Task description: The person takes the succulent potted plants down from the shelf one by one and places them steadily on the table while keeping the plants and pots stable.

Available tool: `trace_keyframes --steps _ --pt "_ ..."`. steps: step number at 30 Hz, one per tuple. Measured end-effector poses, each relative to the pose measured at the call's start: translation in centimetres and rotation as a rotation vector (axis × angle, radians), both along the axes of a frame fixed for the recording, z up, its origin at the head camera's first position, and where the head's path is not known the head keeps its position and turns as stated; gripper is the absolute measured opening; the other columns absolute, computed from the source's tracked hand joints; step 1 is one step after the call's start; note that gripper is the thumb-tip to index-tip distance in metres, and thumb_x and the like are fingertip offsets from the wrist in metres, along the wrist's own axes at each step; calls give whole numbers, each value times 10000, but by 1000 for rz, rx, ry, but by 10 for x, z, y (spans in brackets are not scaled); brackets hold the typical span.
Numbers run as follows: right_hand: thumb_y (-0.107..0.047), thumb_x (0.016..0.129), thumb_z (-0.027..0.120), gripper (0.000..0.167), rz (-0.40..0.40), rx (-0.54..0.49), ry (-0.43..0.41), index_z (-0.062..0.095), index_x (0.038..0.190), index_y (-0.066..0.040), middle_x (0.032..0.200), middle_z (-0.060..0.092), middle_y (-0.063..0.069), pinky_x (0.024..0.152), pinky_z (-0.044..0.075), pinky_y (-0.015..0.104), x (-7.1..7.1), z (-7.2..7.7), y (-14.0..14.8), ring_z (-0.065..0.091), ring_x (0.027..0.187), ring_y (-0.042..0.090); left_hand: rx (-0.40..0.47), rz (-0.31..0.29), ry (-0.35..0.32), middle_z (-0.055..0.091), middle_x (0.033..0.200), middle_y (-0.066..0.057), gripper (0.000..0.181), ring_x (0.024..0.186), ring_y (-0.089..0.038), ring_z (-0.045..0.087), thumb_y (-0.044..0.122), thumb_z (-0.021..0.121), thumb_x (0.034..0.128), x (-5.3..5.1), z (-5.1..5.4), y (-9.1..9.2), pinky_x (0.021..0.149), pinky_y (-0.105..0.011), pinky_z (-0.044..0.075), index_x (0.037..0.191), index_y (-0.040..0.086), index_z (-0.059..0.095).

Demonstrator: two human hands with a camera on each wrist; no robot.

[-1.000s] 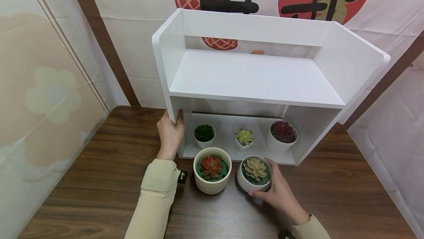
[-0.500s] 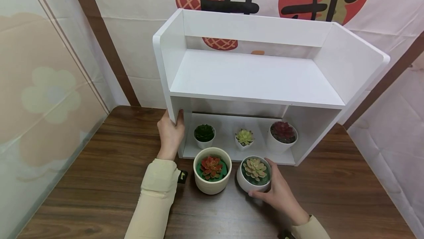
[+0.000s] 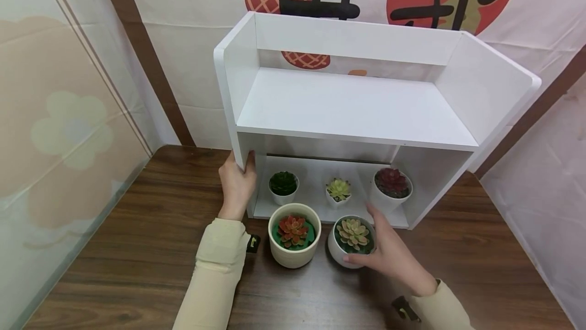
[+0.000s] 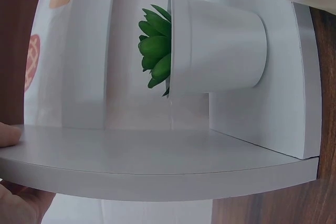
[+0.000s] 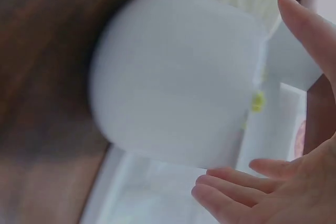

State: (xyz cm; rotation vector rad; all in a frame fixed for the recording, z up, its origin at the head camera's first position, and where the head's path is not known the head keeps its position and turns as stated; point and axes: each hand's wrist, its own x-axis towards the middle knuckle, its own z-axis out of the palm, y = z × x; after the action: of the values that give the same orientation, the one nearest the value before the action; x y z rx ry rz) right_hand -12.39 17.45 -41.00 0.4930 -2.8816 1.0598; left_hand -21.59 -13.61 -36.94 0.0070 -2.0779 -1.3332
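My left hand (image 3: 238,182) grips the left side panel of a white two-tier shelf (image 3: 352,106), thumb inside and fingers outside. The left wrist view shows that panel edge (image 4: 157,184) between thumb and fingers. My right hand (image 3: 396,253) is spread at the right of a white pot (image 5: 173,77) with a pale succulent (image 3: 352,234). In the right wrist view its thumb stands away from the pot, and its straight fingertips are close to the rim; whether they touch is unclear. Left of this pot stands a cream pot (image 3: 294,259) with a red succulent.
Along the lower shelf board stand a dark green succulent (image 3: 283,183), a small yellow-green one (image 3: 339,189) and a dark red one (image 3: 391,182), each in a white pot. The shelf rests on a brown wooden table (image 3: 137,248) before a printed cloth backdrop (image 3: 183,40).
My right hand has loosened from the pale succulent's pot, its thumb and fingers spreading and rising slightly. The pot stays in place on the table. The left hand keeps its grip on the panel.
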Motion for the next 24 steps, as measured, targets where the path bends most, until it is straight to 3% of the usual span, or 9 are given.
trace_keyframes --steps 15,24 --pt "-409 718 829 1042 128 56 62 244 1494 -34 1502 340 210 1064 339 534 -24 45 -24 347 1375 366 -4 4 1 654 1111 -294 263 1041 -429 631 96 571 943 0 2 0 856 -564 490 1129 -82 624" --pt "-402 743 813 1017 158 84 43 238 1499 -38 1499 353 182 1045 374 515 -32 62 -46 372 1365 337 1 9 -11 653 1118 -292 266 1055 -420 629 105 581 939 0 2 0 863 -558 490 1124 -80 628"
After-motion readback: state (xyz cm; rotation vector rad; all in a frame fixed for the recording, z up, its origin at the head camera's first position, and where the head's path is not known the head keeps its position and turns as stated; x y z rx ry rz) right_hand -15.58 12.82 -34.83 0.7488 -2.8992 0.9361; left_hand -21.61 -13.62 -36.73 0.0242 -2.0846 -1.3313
